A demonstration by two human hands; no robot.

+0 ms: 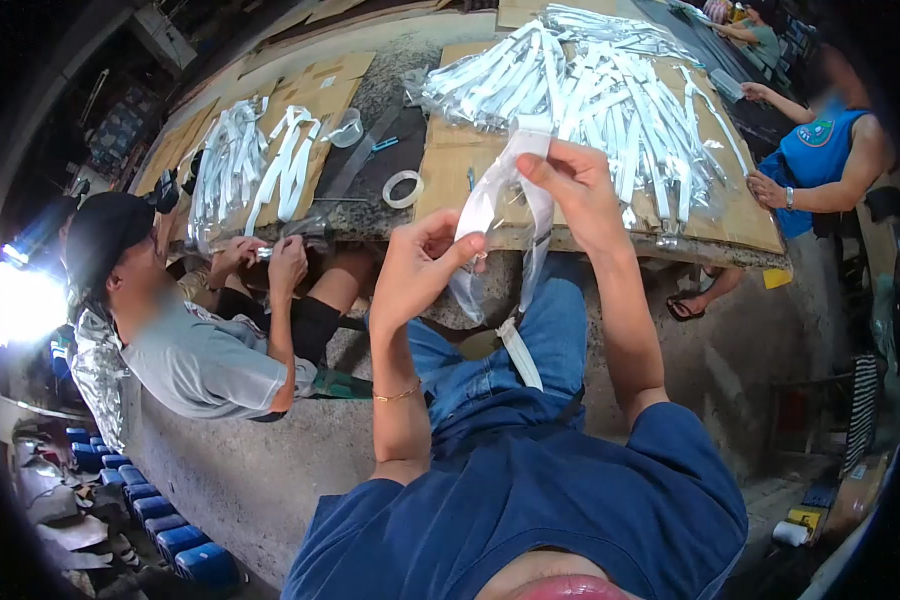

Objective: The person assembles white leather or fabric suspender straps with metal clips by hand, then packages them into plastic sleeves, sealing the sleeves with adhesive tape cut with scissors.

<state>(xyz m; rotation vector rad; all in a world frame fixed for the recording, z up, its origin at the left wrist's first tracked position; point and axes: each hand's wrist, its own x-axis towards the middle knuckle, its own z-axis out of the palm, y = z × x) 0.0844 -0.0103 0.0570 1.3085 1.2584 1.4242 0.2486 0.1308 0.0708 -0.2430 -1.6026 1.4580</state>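
My left hand is closed on one side of a white strap, its thumb pressed along the surface. Higher up and to the right, my right hand pinches the same strap near its folded top. The strap hangs in a loop, and clear plastic shows at its lower ends. Another white strap lies across my lap. Beyond my hands, a large pile of white straps in clear plastic covers part of the cardboard on the table.
A roll of tape, a clear tape roll and a blue cutter lie left of the pile. More straps lie farther left. A co-worker in grey sits at left; another in blue is at right.
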